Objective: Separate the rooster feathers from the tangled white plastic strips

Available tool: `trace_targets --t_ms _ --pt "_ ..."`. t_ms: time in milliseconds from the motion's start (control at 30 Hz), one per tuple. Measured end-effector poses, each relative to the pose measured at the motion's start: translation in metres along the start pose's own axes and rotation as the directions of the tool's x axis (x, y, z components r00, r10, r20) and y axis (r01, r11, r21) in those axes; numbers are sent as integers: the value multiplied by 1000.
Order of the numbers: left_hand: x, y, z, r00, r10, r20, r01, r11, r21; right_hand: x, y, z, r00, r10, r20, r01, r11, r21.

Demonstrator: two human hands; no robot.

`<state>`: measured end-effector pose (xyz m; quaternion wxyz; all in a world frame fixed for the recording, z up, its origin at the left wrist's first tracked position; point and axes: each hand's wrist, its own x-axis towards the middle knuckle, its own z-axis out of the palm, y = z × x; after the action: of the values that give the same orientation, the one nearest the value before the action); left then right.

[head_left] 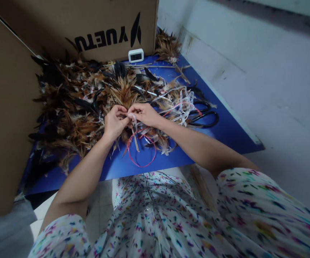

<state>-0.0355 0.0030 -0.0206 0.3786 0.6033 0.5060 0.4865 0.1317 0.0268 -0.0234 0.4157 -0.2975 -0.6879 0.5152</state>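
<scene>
My left hand (115,122) and my right hand (146,114) meet at the base of a brown feather bundle (125,91), its tips pointing away from me. The fingers of my left hand are closed round the bundle's base. In a pinch, my right hand holds a sheer white ribbon (135,123) against that base, and a short end hangs down. A thin stick (135,140) sticks out below the hands. Under them, a loop of red cord (128,150) lies on the blue table. Fingers partly hide the bundle's base.
Loose brown and black feathers (74,125) cover the blue table (112,168). On the right lie tangled white ribbon (185,104) and black-handled scissors (211,120). Behind stand a small white digital clock (136,55), a cardboard box (96,21) and another feather bunch (168,46). A wall (265,71) borders the right.
</scene>
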Motion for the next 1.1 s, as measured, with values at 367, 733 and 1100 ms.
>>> trace_targets --t_ms 367,733,1100 --pt "0 -4 1 1000 -29 2 29 997 -66 0 2 -2 992 117 -54 -98 958 269" --pt "0 1 1 1000 27 4 -25 970 -241 0 -2 -3 962 271 -40 -229 876 425" --pt "3 -5 -2 997 52 62 -44 990 -134 -1 -8 -6 962 257 -88 -207 902 378"
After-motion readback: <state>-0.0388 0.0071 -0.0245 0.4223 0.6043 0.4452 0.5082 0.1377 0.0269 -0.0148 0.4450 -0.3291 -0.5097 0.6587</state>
